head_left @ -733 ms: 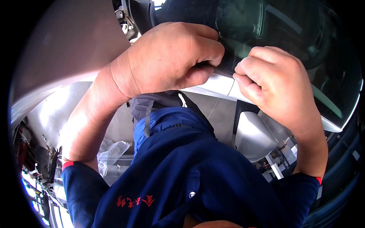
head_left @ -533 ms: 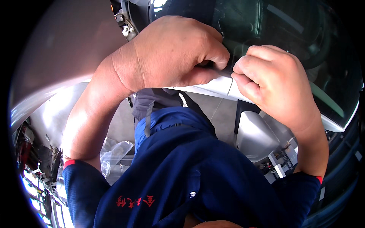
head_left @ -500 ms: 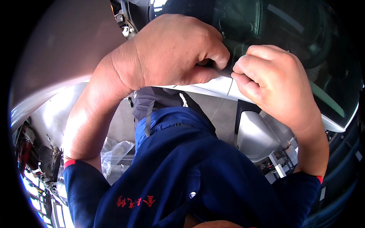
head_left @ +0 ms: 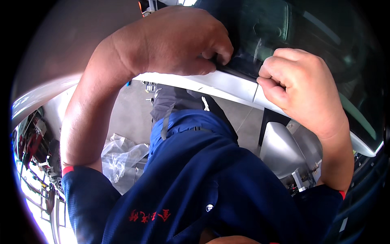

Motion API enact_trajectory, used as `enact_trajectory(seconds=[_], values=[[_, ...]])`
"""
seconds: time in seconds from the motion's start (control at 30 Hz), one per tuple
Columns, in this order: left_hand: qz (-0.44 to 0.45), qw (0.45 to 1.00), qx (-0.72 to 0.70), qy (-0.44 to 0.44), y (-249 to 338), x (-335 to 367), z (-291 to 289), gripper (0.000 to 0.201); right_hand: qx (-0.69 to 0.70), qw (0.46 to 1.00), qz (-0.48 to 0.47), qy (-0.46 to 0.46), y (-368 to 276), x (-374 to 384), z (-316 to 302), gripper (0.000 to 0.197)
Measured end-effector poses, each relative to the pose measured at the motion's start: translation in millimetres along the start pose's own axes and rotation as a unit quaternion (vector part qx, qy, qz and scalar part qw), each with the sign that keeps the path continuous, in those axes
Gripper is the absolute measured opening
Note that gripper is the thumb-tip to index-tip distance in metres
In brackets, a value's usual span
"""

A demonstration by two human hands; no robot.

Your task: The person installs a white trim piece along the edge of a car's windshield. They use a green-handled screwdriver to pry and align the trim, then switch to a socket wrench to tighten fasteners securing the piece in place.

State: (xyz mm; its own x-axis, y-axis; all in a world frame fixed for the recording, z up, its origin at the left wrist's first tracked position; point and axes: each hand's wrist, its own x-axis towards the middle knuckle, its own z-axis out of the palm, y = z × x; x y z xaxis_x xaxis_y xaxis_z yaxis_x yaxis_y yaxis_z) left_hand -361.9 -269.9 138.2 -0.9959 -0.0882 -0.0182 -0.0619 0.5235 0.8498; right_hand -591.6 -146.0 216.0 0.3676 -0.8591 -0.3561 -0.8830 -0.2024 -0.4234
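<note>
A car's dark window glass (head_left: 260, 28) lies ahead of me, above a white body edge (head_left: 239, 83). Along the border of the glass runs a thin black trim strip (head_left: 240, 73). My left hand (head_left: 174, 42) is bent over the white edge, its fingers curled and closed at the strip. Farther right, my right hand (head_left: 302, 85) pinches with thumb and forefinger at the same strip, near a seam in the white panel. The fingers largely hide what lies inside each grip. A short span of strip shows between the two hands.
A brownish, curved car panel (head_left: 73, 40) fills the upper left. Below the right hand sits a silver side mirror housing (head_left: 282, 150). Crumpled clear plastic (head_left: 122, 158) lies at lower left, by cluttered parts (head_left: 34, 142). Grey floor (head_left: 132, 105) shows beneath.
My left hand has moved left, away from the right one, widening the gap between them. More of the black strip shows. The view has shifted slightly; the right hand keeps its pinch.
</note>
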Motion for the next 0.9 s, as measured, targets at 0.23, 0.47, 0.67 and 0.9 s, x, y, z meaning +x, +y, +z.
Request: enact_trajectory(seconds=[0.23, 0.47, 0.67, 0.9], values=[[-0.061, 0.997, -0.039, -0.028, -3, 6, 2, 0.013, 0.004, 1.0, -0.016, 0.007, 6, -1, 3, 0.01], [-0.06, 0.998, -0.02, 0.026, -8, -3, 19, 0.01, 0.02, 0.999, -0.024, 0.005, 8, 0, 1, 0.01], [-0.041, 0.995, -0.027, 0.086, -9, -12, 28, 0.013, 0.027, 0.999, -0.019, 0.017, 10, 2, 3, 0.011], [-0.061, 0.997, -0.029, 0.049, -6, -7, 20, 0.015, 0.0, 0.999, -0.049, 0.021, 14, 2, 5, 0.012]])
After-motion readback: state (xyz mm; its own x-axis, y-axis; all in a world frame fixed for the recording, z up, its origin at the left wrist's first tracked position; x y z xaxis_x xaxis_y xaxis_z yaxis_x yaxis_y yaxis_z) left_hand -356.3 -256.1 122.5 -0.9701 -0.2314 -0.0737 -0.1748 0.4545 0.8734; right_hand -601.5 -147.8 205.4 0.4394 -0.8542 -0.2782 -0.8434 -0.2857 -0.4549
